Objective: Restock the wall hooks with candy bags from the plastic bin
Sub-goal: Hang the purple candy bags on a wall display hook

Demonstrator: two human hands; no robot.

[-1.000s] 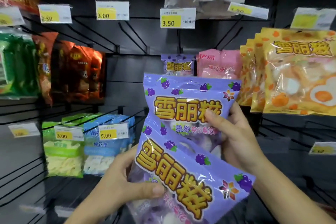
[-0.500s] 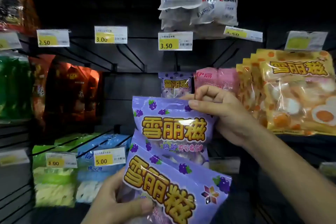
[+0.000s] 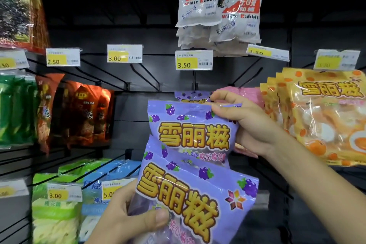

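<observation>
right hand has gone from the side of the upper purple bag up to its top edge.
thumb and fingers pinch that edge just below the hanging purple bag on the hook under the 3.50 price tag; left hand grips the lower purple bag, thumb on its front.
</observation>
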